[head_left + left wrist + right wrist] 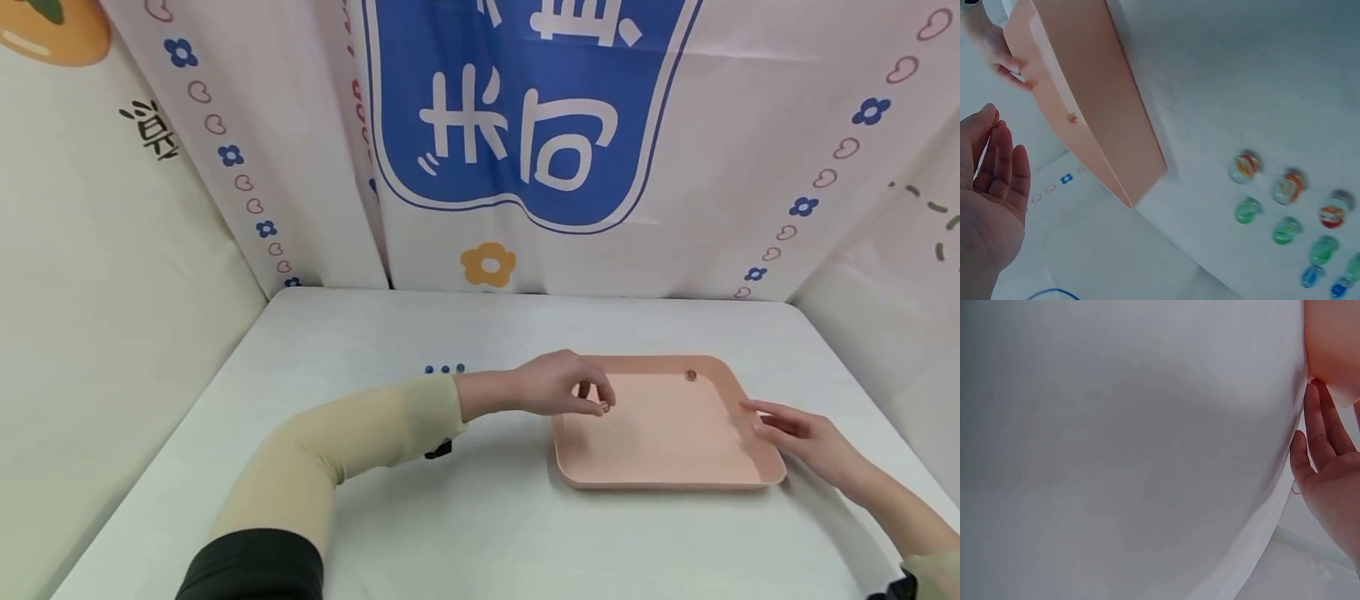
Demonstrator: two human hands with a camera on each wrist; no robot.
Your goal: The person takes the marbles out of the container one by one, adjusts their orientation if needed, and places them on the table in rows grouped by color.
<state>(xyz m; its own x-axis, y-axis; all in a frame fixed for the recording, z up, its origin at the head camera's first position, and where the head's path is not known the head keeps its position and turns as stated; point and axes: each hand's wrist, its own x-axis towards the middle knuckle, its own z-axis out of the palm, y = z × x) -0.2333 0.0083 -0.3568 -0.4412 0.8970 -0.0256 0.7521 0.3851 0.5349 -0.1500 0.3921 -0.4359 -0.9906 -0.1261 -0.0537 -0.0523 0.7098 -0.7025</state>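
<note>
My left hand (564,385) pinches a small marble (604,407) between thumb and fingertips, above the left part of a shallow pink tray (667,482). Most of that marble is hidden by the fingers. Another marble (691,376), brownish against the pink, lies inside the tray near its far right corner. At the tray's right side, my right hand (813,442) touches the rim with fairly straight fingers. The right wrist view shows these fingertips (1314,394) against the tray's outer side (1335,350).
Left of the tray, glass marbles lie in rows on the white table: orange-swirled marbles (1288,187), green marbles (1286,230) and blue marbles (1311,275). In the head view my left forearm covers most of them; three blue marbles (446,369) show behind it. Printed cloth (487,225) hangs behind the table.
</note>
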